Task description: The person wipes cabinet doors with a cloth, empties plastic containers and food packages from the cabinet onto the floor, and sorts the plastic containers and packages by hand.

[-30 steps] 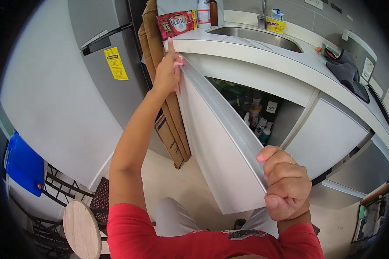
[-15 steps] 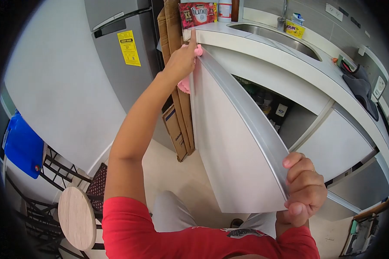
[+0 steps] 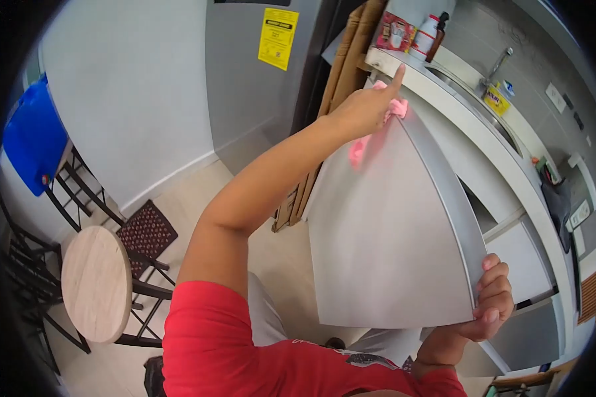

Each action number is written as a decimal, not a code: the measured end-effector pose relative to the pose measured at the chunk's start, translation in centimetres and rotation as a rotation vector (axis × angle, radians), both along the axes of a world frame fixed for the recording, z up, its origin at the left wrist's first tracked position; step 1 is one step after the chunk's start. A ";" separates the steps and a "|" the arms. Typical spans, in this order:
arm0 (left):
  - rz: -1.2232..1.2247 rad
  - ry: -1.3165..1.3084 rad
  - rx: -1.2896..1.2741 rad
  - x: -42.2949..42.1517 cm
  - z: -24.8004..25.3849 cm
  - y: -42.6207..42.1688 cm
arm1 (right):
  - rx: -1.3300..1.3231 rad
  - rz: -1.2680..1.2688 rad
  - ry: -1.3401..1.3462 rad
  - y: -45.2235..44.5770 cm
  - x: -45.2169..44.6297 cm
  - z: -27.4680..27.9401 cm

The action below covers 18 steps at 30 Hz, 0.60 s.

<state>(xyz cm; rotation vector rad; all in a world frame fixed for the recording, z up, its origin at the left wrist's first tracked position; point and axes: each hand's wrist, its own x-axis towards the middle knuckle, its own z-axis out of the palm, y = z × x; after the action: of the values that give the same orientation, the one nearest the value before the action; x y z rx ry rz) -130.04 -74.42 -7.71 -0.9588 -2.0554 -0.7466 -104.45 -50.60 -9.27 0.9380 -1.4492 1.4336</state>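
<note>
A light grey cabinet door (image 3: 391, 245) with a silver edge strip (image 3: 444, 185) stands swung out below the counter. My left hand (image 3: 371, 109) is at the door's far top corner, closed on a pink cloth (image 3: 397, 108) with the index finger stretched out. Part of the cloth hangs blurred against the door's outer face. My right hand (image 3: 493, 298) grips the door's near corner, fingers wrapped over the edge strip. Only a narrow dark slice of the cabinet's inside shows behind the door.
Flattened cardboard (image 3: 344, 66) leans between the grey refrigerator (image 3: 245, 92) and the counter (image 3: 470, 112). The counter holds a red packet (image 3: 395, 32), a white bottle (image 3: 425, 36) and a sink (image 3: 457, 86). To the left are a round wooden seat (image 3: 96, 284) and a blue chair back (image 3: 36, 139).
The view has turned left, so hands and door sit farther right. Less of the cabinet's inside shows. The cloth's hanging part now lies over the door's outer face.
</note>
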 end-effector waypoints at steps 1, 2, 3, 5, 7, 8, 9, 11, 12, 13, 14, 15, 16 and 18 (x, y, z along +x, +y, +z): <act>0.073 0.007 -0.019 -1.4 0.1 -0.1 | -0.016 -0.002 0.005 -0.5 0.0 0.1; 0.139 0.009 -0.041 -2.8 0.2 -0.2 | -0.001 -0.005 0.004 -0.6 0.1 0.1; 0.268 -0.020 -0.093 -3.8 0.6 -0.1 | 0.011 -0.001 -0.001 -0.5 0.2 0.1; 0.270 -0.031 -0.065 -6.4 1.0 -0.4 | 0.026 -0.020 0.009 -0.2 0.1 0.2; 0.299 -0.132 -0.041 -6.9 1.5 -0.1 | 0.060 0.030 -0.002 -0.1 0.1 0.1; 0.296 -0.136 -0.037 -6.8 1.3 -0.2 | 0.065 0.027 -0.006 -0.4 0.0 0.1; 0.260 -0.095 -0.019 -6.5 0.9 -0.2 | 0.046 0.010 0.004 -0.8 0.0 0.1; 0.224 -0.050 0.000 -5.8 0.7 0.0 | 0.028 -0.006 0.019 -1.1 0.3 0.1; 0.122 0.031 0.021 -5.2 0.2 0.3 | 0.046 -0.027 0.006 -1.1 0.4 0.2; 0.024 0.113 0.042 -3.7 0.0 0.5 | 0.065 -0.045 -0.005 -1.1 0.4 0.3; -0.010 0.131 0.058 -1.9 -0.5 1.1 | 0.070 -0.035 -0.001 -1.2 0.5 0.3; -0.043 0.148 0.078 1.1 -0.7 1.9 | 0.087 -0.056 0.009 -1.2 0.6 0.2; -0.077 0.102 0.086 3.6 -0.9 2.6 | 0.107 -0.079 0.020 -1.2 0.6 0.2; -0.146 0.087 0.066 8.8 -1.1 4.3 | 0.053 -0.100 0.024 -1.6 0.5 0.2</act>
<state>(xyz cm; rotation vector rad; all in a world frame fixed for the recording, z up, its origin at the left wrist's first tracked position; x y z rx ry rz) -121.27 -70.14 -8.79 -1.0935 -1.8891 -0.8290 -103.99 -52.18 -9.09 0.8998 -1.5016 1.3120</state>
